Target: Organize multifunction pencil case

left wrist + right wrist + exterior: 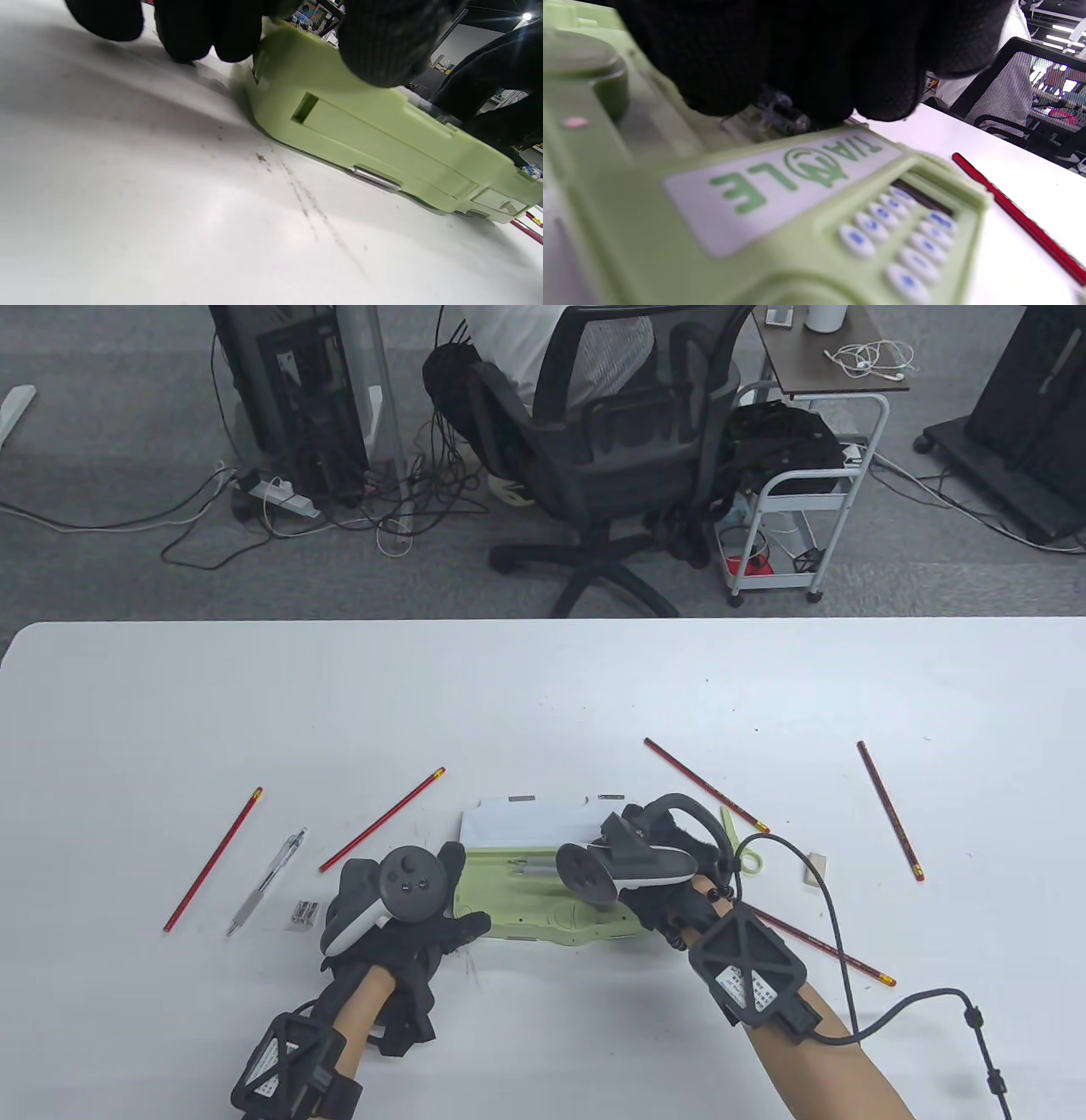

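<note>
Pencil case [543, 899] between both hands, seemingly touched.

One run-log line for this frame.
left hand: holds pencil case end | right hand: fingers inside open case, contents unclear | red pencils, pen: loose on table

Both hands low, palms down: left [399, 912], right [653, 869], fingers curled.

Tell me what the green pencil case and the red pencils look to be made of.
Pencil case: likely molded plastic with a matte pale-green finish, going by its crisp molded recesses and rounded keypad buttons. Red pencils: probably painted wood, glossy red, with a yellow end; the core material cannot be confirmed.
</note>
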A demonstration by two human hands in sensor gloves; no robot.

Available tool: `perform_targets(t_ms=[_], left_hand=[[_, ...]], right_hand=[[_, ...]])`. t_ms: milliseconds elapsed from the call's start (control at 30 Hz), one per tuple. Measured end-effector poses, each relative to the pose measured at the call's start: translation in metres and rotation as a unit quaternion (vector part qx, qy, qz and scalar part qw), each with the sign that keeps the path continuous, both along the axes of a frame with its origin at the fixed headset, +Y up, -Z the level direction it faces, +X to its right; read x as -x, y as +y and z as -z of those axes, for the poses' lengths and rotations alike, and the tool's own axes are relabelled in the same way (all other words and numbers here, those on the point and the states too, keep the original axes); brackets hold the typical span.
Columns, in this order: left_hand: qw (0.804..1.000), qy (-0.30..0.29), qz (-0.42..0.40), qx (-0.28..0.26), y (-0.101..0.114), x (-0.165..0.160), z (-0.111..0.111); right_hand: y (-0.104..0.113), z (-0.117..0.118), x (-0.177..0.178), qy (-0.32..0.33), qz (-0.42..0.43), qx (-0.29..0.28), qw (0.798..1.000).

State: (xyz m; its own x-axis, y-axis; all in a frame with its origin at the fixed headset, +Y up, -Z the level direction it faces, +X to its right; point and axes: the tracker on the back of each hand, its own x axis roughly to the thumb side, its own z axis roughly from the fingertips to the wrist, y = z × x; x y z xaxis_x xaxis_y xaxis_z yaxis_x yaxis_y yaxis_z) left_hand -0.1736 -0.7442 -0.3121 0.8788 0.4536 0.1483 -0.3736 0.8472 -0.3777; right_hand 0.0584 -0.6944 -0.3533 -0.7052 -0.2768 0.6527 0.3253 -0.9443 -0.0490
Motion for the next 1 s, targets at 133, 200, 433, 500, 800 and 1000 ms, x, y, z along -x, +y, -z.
perform_targets(t_ms=[133, 200, 433, 500, 800, 1000], left_hand=[[1.0, 0.0, 0.0, 0.0, 0.0, 0.0, 0.0002], [1.0, 0.0, 0.0, 0.0, 0.0, 0.0, 0.0002], [1.0, 0.0, 0.0, 0.001, 0.0001, 0.0, 0.0003], [1.0, -0.001, 0.001, 0.001, 0.0001, 0.0001, 0.0004], [1.0, -0.001, 0.001, 0.002, 0.0004, 0.0, 0.0001], [1.0, 0.0, 0.001, 0.002, 0.0003, -0.0002, 0.0001]], right_hand=[[-0.0005, -0.0006, 0.0014, 0.002, -0.002, -0.005, 1.0], [-0.0006, -0.0007, 0.0011, 0.003, 0.0, -0.008, 1.0], [-0.0014, -0.0003, -0.0029, 0.002, 0.015, -0.013, 1.0], [-0.0011, -0.0001, -0.0046, -0.001, 0.023, -0.013, 1.0], [-0.0019, -0.0038, -0.005, 0.009, 0.027, -0.043, 0.999], [-0.0016, -0.005, -0.0032, 0.015, 0.023, -0.058, 0.998]])
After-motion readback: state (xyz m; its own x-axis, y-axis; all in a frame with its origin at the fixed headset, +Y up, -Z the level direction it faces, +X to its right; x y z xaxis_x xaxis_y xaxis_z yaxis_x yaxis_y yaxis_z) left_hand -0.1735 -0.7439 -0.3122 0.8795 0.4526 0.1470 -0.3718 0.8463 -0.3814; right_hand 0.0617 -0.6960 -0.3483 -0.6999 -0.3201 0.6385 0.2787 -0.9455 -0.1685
